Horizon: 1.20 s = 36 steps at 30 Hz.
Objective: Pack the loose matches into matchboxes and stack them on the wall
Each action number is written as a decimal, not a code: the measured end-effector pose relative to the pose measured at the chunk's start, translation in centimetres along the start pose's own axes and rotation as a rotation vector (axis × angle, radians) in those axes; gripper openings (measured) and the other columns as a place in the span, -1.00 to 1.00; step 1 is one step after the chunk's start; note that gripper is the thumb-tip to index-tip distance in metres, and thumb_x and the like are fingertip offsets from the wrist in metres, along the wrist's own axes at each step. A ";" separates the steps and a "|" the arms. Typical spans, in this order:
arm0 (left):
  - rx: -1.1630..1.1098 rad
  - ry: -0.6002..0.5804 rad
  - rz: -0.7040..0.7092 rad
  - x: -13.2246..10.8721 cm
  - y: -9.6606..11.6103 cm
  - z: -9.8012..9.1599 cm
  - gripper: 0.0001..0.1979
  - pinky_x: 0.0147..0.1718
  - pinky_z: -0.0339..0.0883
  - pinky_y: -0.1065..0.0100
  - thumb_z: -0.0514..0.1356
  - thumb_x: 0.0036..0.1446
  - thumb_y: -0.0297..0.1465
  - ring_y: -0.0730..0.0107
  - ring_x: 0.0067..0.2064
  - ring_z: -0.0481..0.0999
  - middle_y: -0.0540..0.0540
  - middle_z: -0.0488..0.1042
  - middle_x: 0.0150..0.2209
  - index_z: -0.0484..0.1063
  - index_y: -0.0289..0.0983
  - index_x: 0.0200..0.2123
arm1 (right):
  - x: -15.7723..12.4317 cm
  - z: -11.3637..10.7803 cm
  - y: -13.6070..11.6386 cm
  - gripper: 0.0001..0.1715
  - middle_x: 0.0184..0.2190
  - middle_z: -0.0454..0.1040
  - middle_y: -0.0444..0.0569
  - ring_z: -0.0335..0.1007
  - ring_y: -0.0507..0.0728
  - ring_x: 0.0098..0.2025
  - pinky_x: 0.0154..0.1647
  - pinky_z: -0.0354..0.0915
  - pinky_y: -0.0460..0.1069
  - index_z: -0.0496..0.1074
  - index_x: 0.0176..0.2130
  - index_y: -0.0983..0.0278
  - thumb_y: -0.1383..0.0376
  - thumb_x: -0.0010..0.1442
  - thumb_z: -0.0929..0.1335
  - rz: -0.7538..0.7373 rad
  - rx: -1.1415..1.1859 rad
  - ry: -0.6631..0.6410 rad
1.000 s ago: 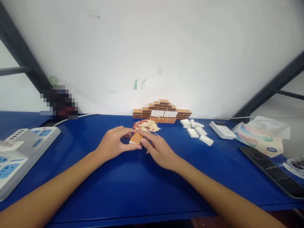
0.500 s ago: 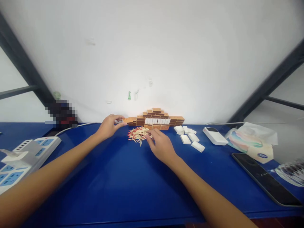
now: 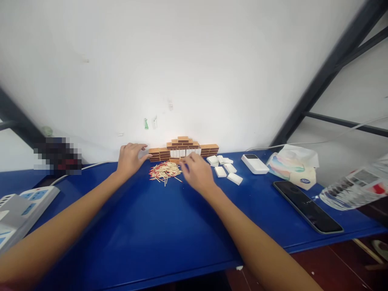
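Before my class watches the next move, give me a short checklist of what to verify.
1. Matchbox stack standing: ok.
2. Left hand empty: ok; thumb and fingers are apart at the stack's left end.
3. Right hand empty: cannot tell; its fingertips are unclear.
4. Matches neatly aligned: not ok; they lie in a loose pile.
5. White pieces lined up: not ok; scattered.
6. Phone clear of both hands: ok.
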<state>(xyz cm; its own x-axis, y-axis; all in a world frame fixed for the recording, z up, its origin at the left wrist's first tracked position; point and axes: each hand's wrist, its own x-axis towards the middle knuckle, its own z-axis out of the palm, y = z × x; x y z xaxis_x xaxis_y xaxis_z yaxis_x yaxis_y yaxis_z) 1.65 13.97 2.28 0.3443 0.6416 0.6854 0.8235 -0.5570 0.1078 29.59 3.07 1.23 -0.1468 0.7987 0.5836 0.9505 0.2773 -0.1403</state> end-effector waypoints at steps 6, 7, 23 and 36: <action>0.053 0.047 0.117 -5.4 2.6 -4.6 -0.84 -0.01 0.27 0.11 0.21 0.35 -0.30 0.21 -0.25 0.57 -0.03 0.63 -0.38 0.58 -0.17 -0.12 | 0.7 -0.7 8.1 -0.71 -0.03 0.48 0.24 0.39 0.31 0.04 -0.07 0.32 0.09 0.54 -0.10 0.35 0.18 0.39 0.34 0.398 -0.247 -0.167; 0.040 0.049 0.110 -6.2 2.4 -5.0 -0.83 -0.02 0.29 0.14 0.20 0.36 -0.31 0.23 -0.26 0.58 -0.03 0.64 -0.36 0.58 -0.18 -0.12 | 0.6 -0.7 8.8 -0.71 -0.02 0.48 0.25 0.38 0.33 0.06 -0.07 0.32 0.09 0.55 -0.11 0.35 0.17 0.36 0.37 0.417 -0.269 -0.221; -0.203 -0.336 0.275 -10.7 6.4 -5.3 -0.39 0.01 0.38 0.06 0.33 0.12 0.11 0.09 -0.06 0.55 -0.15 0.60 -0.07 0.54 -0.24 0.02 | -3.2 -1.1 -7.7 -0.69 -0.49 0.52 -0.12 0.31 0.04 -0.46 -0.40 0.03 -0.04 0.47 -0.42 0.23 0.14 0.32 0.40 -0.016 0.392 -0.385; -0.305 -0.477 0.203 -10.6 6.1 -5.6 -0.56 -0.09 0.39 0.17 0.32 0.18 0.03 0.19 -0.12 0.50 -0.08 0.53 -0.15 0.54 -0.19 -0.08 | -0.3 1.4 2.3 -0.69 -0.11 0.48 0.05 0.42 0.15 -0.11 -0.03 0.31 0.03 0.52 -0.08 0.24 0.50 0.33 0.27 -0.197 0.382 -0.422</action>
<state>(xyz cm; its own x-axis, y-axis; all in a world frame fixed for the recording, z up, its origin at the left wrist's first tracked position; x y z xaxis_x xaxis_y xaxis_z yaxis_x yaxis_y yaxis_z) 0.52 0.85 -0.30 0.7036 0.6328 0.3232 0.5775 -0.7743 0.2588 31.42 4.20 -0.36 -0.4806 0.8340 0.2712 0.7401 0.5516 -0.3848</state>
